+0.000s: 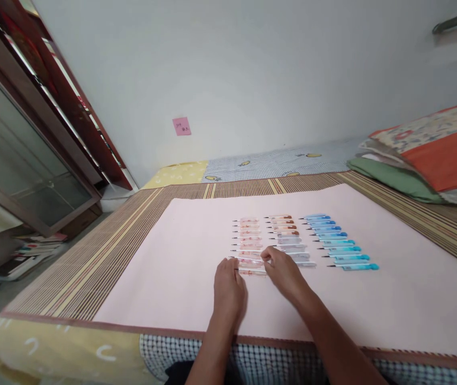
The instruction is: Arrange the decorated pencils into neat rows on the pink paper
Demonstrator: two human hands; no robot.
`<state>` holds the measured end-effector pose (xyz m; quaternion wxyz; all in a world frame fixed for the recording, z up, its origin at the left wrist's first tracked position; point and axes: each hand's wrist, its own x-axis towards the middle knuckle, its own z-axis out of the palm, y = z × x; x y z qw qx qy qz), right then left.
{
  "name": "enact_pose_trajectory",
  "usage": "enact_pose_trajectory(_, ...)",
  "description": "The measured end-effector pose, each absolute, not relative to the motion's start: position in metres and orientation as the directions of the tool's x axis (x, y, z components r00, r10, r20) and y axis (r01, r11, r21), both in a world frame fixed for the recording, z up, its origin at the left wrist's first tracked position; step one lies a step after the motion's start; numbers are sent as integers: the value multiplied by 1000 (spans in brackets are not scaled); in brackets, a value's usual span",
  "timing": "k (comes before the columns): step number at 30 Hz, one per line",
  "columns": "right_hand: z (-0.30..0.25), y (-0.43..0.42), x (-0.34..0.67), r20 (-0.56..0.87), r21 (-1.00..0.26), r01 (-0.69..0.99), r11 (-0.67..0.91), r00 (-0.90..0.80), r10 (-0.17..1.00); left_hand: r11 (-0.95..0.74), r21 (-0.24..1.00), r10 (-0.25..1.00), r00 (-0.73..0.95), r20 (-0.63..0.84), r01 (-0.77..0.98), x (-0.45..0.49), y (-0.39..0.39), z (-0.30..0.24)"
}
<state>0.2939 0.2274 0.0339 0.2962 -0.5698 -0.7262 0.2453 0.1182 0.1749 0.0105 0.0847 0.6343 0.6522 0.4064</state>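
My left hand (228, 283) and my right hand (283, 271) pinch the two ends of a clear pencil with a pink pattern (250, 262), near the front of the left column. Just in front of it lies another pink pencil (252, 272), close to my left fingertips. Behind are more pink pencils (249, 232) in a column, dark tips pointing left. The middle column has brown pencils (286, 227) at the back and greyish clear pencils (292, 247) nearer me, partly behind my right hand. Blue pencils (338, 242) form a slanting column at the right.
The pencils lie on a pale pink sheet (164, 267) over a striped mat (79, 256) on a bed. Folded bedding and a pillow (436, 149) are piled at the right back. A pink note (181, 126) sticks to the wall. A glass-panelled cabinet (31, 144) stands left.
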Motion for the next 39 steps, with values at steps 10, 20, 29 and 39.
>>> enact_pose_trajectory(10, 31, 227, 299, 151, -716, 651, 252, -208, 966, -214, 608, 859, -149, 490, 765, 113, 173, 21)
enact_pose_trajectory(20, 34, 227, 292, 107, -718, 665, 203, -183, 977, -248, 642, 890, -92, 447, 725, 120, 171, 23)
enact_pose_trajectory(29, 32, 229, 293, 140, -707, 679, 195, -137, 981, -225, 640, 899, -97, 427, 735, 120, 169, 26)
enact_pose_trajectory(39, 32, 225, 292, 136, -723, 650, 234, -199, 971, -87, 725, 909, -244, 339, 684, 119, 165, 23)
